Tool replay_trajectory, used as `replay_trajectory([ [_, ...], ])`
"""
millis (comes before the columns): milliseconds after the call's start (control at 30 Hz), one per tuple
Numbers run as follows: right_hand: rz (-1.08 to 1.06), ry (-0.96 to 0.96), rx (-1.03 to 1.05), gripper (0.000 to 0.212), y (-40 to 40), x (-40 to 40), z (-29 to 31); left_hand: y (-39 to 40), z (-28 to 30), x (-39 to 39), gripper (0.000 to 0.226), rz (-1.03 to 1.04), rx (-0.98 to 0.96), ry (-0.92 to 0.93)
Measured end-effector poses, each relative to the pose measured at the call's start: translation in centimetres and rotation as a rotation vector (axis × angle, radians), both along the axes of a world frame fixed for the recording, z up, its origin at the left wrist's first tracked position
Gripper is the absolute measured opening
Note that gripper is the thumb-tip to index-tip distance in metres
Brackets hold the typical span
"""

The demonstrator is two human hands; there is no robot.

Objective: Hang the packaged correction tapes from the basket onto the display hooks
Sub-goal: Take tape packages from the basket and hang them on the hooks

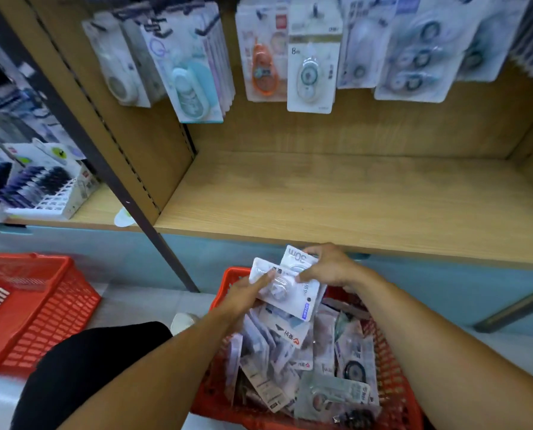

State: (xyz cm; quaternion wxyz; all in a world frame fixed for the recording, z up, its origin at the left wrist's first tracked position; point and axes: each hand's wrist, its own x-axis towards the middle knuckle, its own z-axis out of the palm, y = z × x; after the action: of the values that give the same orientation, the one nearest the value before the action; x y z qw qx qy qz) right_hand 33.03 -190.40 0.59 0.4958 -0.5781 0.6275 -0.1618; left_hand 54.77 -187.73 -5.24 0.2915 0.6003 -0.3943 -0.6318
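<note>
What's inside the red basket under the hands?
The red basket holds a heap of packaged correction tapes. The left hand and right hand hold a few packs above it. The bottom layers are hidden.

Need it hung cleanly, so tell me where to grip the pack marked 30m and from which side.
Pinch the 30m pack by its flat card edge on the right, where the right hand already holds it. The card is thin and flat, so thumb and fingers can clamp it; the raised blister would slip. Another pack, held by the left hand, overlaps its lower left. I cannot see its hang hole.
</note>
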Motion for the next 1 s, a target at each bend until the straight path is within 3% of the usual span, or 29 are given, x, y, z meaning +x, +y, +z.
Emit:
replay_trajectory([
  [100, -0.11, -0.144, -0.04, 0.031, 0.2, -0.3, 3.0, -1.3, 2.9, -0.3, 0.067, 0.06, -0.036, 0.04],
  [233, -0.172, -0.301, -0.059, 0.031, 0.6, -0.3, 6.6, -2.5, 7.9, -0.1, 0.048, 0.057, -0.107, 0.078],
  [367, -0.241, -0.446, -0.141, 0.031, 0.5, -0.5, 8.9, -3.6, 12.2, 0.6, 0.059, -0.072, -0.19, 0.148],
  [467, -0.34, -0.598, -0.195, 0.04, 0.4, -0.8, 9.5, -4.2, 14.5, 1.4, 0.052, -0.2, -0.199, 0.269],
  [567, -0.479, -0.697, -0.241, 0.045, 0.4, -0.4, 9.8, -3.9, 14.8, 1.6, 0.058, -0.274, -0.135, 0.361],
  [633, -0.507, -0.69, -0.268, 0.049, 0.3, -0.2, 9.9, -3.7, 14.6, 1.1, 0.057, -0.294, -0.14, 0.326],
  [733, -0.447, -0.612, -0.28, 0.049, 0.2, -1.1, 10.4, -4.3, 14.9, 0.4, 0.051, -0.171, -0.227, 0.344],
  [900, -0.389, -0.554, -0.298, 0.043, 0.0, -2.1, 9.9, -6.1, 14.8, 0.6, 0.017, 0.166, -0.223, 0.391],
  [1000, -0.372, -0.522, -0.272, 0.042, -0.2, -1.7, 8.9, -7.1, 14.4, 1.1, 0.02, 0.312, -0.239, 0.392],
])
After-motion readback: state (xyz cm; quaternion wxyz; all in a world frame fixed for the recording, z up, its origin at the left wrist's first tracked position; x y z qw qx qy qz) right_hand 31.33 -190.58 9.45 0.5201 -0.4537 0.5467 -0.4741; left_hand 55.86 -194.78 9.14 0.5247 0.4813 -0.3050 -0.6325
